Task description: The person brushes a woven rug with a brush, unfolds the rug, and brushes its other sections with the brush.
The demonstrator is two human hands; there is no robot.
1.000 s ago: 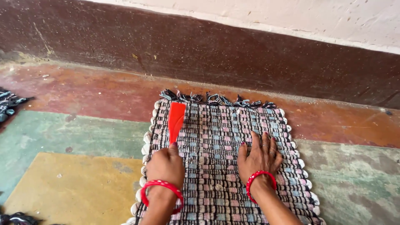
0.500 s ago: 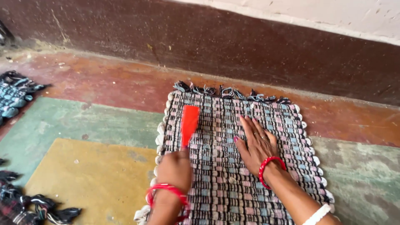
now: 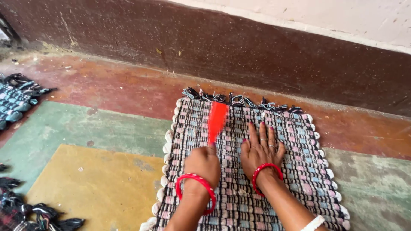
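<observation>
A woven rag mat [image 3: 295,171] in black, pink and pale blue lies flat on the floor, with a knotted fringe along its far edge. My left hand [image 3: 203,163], with a red bangle on the wrist, grips the handle of a flat red plastic tool [image 3: 216,116] whose blade points away from me over the mat's upper middle. My right hand [image 3: 260,148], also wearing a red bangle, rests flat on the mat with its fingers spread, just right of the tool.
The floor is painted in green, yellow and red-brown patches [image 3: 98,179]. A dark brown wall base [image 3: 239,47] runs behind the mat. Another woven piece [image 3: 17,100] lies at the left edge. Dark fabric scraps [image 3: 38,214] sit at the bottom left.
My left hand has carried the red tool rightward toward the mat's middle, closer to my right hand. My right hand has straightened and stays pressed on the mat.
</observation>
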